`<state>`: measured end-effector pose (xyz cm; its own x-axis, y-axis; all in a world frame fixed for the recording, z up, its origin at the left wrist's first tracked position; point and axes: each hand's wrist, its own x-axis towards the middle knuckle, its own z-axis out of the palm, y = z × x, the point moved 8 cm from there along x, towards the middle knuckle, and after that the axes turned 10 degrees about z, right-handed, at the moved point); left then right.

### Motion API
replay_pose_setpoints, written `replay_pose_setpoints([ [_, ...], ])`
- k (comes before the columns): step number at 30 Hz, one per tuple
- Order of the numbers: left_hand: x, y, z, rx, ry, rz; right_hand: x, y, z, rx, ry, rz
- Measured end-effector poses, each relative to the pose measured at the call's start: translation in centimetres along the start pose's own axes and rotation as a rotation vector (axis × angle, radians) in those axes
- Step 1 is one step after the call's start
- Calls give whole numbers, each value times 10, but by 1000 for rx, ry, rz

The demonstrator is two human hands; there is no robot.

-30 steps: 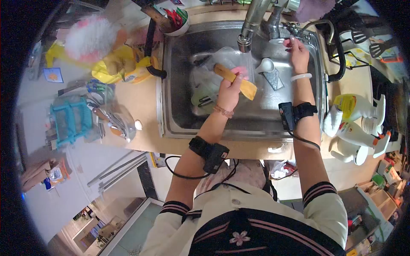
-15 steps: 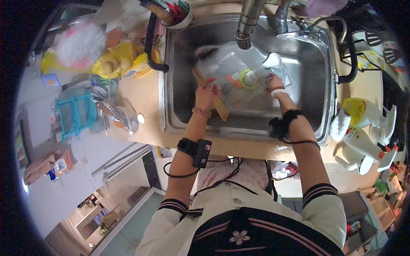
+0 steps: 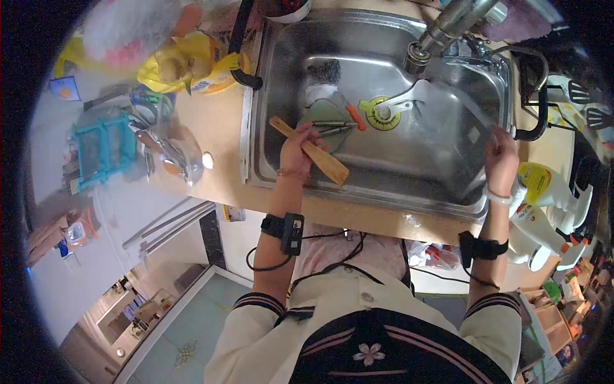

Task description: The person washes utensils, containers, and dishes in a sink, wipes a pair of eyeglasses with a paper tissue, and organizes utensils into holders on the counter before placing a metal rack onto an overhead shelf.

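My left hand (image 3: 299, 152) is closed around a wooden spatula (image 3: 327, 166) over the left part of the metal sink (image 3: 409, 166). Slim metal utensils (image 3: 329, 126) extend from beside its fingers, above a pale green flat item (image 3: 329, 112) in the basin. An orange-handled tool (image 3: 355, 118) lies near their tips. At the sink's right wall, my right hand (image 3: 502, 157) has its fingers curled at the edge of a clear, motion-blurred plastic piece (image 3: 464, 131). A white ladle (image 3: 409, 97) rests by the yellow-green drain strainer (image 3: 385, 114).
The faucet (image 3: 419, 56) overhangs the sink's back. A dark scouring pad (image 3: 323, 72) lies at the back left of the basin. Yellow bags (image 3: 182, 67) and a clear utensil holder (image 3: 176, 157) stand left; spray bottles (image 3: 537, 205) stand right.
My right hand has swept right to the sink's side, and the clear plastic has moved right with it, uncovering the basin. My left hand still holds the spatula. The faucet appears farther right.
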<state>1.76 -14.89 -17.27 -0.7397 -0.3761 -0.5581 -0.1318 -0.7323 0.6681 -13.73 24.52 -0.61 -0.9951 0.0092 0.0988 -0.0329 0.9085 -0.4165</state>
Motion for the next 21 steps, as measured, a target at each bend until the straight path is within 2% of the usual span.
replay_pose_setpoints([
  [4,-5,8,-2,-23,8,48,-19,-31,-5,-49,150,-139],
  [5,-5,10,-5,-22,9,68,-22,-29,1,-51,165,-119],
  [8,-12,25,-1,-14,22,133,-24,-43,5,60,93,-132],
  [9,-17,34,2,-11,30,159,-26,-48,1,34,199,-203],
  [12,-32,50,15,482,-210,123,-29,-39,-7,31,282,-84],
  [13,-36,56,19,618,-293,195,-30,-42,-14,79,313,-88],
  [15,-47,64,29,895,-452,337,-28,-24,-8,92,243,99],
  [18,-65,82,49,1219,-458,371,-21,23,18,-161,182,194],
  [19,-70,86,51,1097,-442,473,-17,24,21,-254,175,207],
  [21,-70,87,51,1117,-413,391,-23,-30,-13,-225,257,53],
])
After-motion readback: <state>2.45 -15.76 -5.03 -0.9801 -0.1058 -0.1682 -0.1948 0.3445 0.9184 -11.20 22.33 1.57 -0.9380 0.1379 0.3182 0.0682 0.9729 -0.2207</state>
